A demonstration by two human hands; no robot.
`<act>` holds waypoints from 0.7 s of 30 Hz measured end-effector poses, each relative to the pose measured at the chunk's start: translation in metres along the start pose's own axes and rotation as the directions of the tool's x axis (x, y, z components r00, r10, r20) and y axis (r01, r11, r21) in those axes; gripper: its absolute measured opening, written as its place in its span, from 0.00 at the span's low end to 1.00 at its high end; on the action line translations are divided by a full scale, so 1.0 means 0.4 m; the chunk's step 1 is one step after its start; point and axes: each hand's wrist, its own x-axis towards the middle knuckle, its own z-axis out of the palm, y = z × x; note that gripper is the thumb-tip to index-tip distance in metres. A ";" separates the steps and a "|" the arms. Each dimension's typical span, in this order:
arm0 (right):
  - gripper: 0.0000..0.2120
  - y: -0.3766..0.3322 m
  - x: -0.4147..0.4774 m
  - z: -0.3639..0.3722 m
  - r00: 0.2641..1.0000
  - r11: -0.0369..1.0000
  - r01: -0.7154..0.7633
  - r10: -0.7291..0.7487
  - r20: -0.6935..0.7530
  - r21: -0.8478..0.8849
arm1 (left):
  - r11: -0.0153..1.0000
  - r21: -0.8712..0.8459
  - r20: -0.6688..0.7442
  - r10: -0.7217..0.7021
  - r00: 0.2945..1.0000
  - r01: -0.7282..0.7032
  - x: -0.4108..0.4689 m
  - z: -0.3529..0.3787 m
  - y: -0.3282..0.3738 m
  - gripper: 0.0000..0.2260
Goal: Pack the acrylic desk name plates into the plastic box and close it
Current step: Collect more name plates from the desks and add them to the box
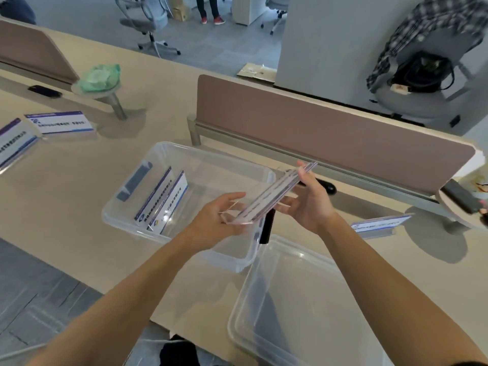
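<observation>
Both hands held one stack of clear name plates (274, 192) above the right rim of the plastic box (126, 207). The left hand (219, 220) cupped the near end of the stack from below, fingers partly spread. The right hand (309, 199) supported the far end, thumb along the edge. The stack was tilted, far end higher, and was clear of the box.

Two name plates (163, 200) already stood upright inside the box, toward its left end, leaning close together. The lid (290, 299) lay on the worktop (79, 247) just beside the near right corner of the box, hollow side up. Three further name plates remained on the worktop: two well to the left of the box (60, 122) (13, 143) and one to the right of it (380, 224).

Handling judgement: the plates appeared stiff, light singly, and smooth-faced, so stacked sheets would likely slide against one another if gripped loosely. The bent feet at the near end appeared thin and probably the weakest part. Hold was best taken across the long edges at both ends, pressing the sheets together, not by the feet. The faces would likely scratch, so the stack probably wanted lowering upright beside the two in the box, not dropping.
</observation>
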 end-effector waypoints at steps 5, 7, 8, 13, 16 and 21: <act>0.48 0.022 0.075 0.127 1.000 0.998 0.014 -0.015 -0.023 -0.057 | 1.000 0.009 0.244 -0.010 0.970 0.008 0.053 -0.219 -0.038 0.37; 0.52 0.032 0.102 0.192 0.999 0.997 0.003 -0.006 -0.040 -0.083 | 0.999 0.041 0.292 -0.015 0.956 0.004 0.067 -0.289 -0.049 0.35; 0.53 0.036 0.116 0.218 0.999 0.996 0.000 -0.005 -0.051 -0.093 | 0.998 0.056 0.307 -0.013 0.952 -0.004 0.074 -0.318 -0.058 0.35; 0.49 0.045 0.155 0.297 1.000 0.995 -0.027 0.025 -0.014 -0.095 | 0.998 0.055 0.337 -0.015 0.942 -0.004 0.102 -0.403 -0.102 0.38; 0.48 0.058 0.167 0.316 1.000 0.991 -0.013 0.012 -0.007 -0.131 | 0.999 0.031 0.335 -0.023 0.942 0.014 0.114 -0.429 -0.145 0.42; 0.40 0.090 0.190 0.307 0.996 0.984 0.041 -0.054 -0.072 -0.171 | 0.933 0.320 0.289 0.070 0.955 -0.165 0.154 -0.540 -0.202 0.38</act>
